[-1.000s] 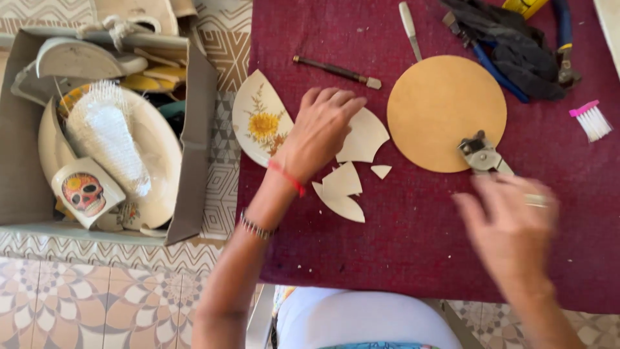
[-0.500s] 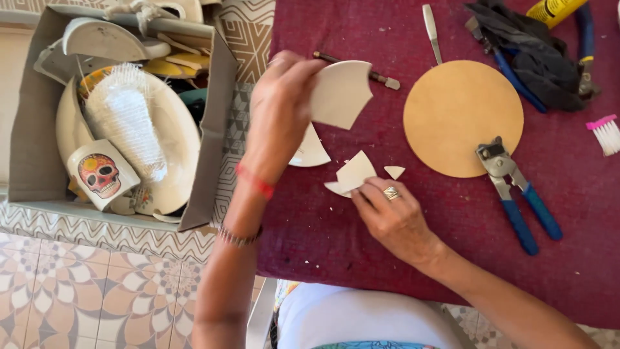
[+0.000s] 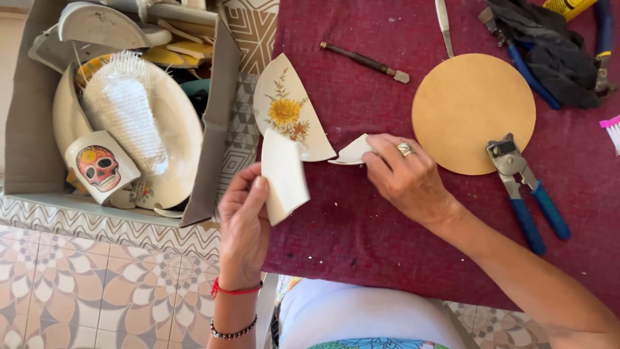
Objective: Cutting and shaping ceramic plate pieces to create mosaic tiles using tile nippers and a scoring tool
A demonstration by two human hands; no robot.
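Maroon-clothed surface over patterned floor tiles. Left hand gripping a shard. Right hand pinching another shard.

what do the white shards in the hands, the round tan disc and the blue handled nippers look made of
The shard in the left hand and the small shard under the right hand look like glazed ceramic: smooth, white, with sharp broken edges. The round disc looks like matte fibreboard or cork, evenly tan; hard to tell which. The nippers have grey metal jaws and blue grips, likely rubber or plastic.
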